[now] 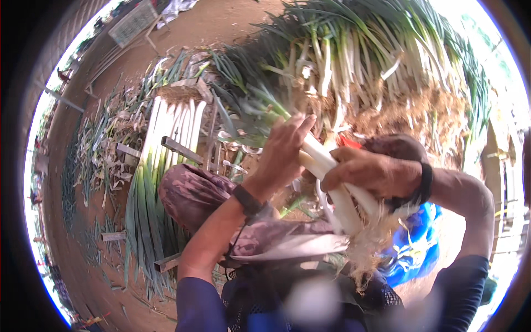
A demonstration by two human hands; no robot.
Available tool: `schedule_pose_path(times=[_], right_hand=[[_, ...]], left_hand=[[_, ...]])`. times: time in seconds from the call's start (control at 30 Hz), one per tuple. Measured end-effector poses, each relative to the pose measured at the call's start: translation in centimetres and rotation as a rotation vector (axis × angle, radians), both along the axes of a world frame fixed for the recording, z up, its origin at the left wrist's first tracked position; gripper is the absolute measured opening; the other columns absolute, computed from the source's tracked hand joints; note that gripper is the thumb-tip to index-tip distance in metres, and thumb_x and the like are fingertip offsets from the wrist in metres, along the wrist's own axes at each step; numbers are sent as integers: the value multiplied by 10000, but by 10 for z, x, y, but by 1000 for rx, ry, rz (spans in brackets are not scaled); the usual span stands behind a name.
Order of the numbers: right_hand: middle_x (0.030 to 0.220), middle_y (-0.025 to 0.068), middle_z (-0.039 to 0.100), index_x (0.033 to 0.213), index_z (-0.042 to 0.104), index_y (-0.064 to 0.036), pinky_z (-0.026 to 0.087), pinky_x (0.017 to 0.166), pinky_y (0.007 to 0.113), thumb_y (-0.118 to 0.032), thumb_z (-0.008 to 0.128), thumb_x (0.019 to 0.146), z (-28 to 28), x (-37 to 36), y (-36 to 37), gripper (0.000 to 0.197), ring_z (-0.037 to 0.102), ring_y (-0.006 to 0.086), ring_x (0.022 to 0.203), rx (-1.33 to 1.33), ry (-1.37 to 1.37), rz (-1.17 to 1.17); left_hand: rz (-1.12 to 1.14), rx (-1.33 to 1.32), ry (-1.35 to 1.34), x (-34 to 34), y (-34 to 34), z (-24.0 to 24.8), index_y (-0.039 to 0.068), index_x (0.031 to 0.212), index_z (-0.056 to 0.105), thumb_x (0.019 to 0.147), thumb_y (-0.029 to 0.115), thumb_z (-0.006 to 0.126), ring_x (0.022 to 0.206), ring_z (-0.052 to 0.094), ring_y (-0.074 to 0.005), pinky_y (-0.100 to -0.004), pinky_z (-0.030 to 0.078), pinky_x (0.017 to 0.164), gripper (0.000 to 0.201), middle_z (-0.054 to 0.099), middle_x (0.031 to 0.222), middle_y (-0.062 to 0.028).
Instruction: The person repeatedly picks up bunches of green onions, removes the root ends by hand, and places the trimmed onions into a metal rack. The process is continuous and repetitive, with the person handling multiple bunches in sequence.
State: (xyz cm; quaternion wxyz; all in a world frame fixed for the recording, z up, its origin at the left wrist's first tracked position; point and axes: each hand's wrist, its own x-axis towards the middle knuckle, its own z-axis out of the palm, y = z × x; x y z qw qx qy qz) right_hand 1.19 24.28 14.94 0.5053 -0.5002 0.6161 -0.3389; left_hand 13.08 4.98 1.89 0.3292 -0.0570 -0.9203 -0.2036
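Note:
A few leeks [314, 150] lie slantwise across my lap, white stems toward me with shaggy roots [368, 249] at the lower right, green leaves pointing up and left. My left hand [282, 152] is closed round them where the white turns to green. Lower on the white stems, my right hand [368, 170] wraps them with bent fingers. A small red thing [347, 141] shows just behind the right hand; its kind is hidden. Motion blurs the leaf ends and the roots.
A large heap of leeks with roots [381, 61] spreads at the far right. Trimmed leeks [168, 130] lie on a wooden rack [182, 149] at the left, amid scattered peelings [113, 133]. A blue plastic sheet or bag [415, 243] lies at my right. A crate [133, 23] stands far left.

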Motion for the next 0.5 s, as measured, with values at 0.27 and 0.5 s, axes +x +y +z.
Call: schedule_pose_path(times=[0.27,0.5], right_hand=[[1289,129,645,1355,598,-11,488,1063,386,-297,638,1026,28,3,28,439,609,244,1214,-322,-178,-45],[1255,103,668,1332,617,-27,510,1012,388,-288,658,1006,30,30,51,420,628,232,1170,-443,-96,-221]], left_hand=[[65,115,135,-24,9,18,27,1089,607,730,-26,748,958,652,-369,-458,543,856,389,652,996,-144],[218,191,262,-49,-10,39,49,1056,587,807,9,732,935,641,-384,-466,535,824,291,630,944,-134]])
